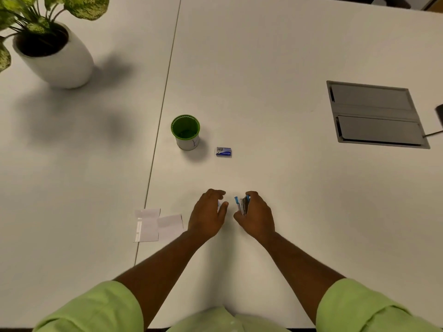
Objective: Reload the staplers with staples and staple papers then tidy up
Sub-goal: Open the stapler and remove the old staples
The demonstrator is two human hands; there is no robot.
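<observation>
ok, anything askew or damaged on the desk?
Only the paper pieces left of the left hand: they overlap crookedly, and one edge looks torn. The staple box and green cup look fine.

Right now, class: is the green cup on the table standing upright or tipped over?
Upright. The green cup stands on its base on the table, its round open rim facing up, so the green inside shows.

The person wears a light green shirt (pixel 225 319), its short sleeves (pixel 100 307) loose and creased above bare forearms (pixel 294 255), near the desk's (pixel 263 68) front edge.
</observation>
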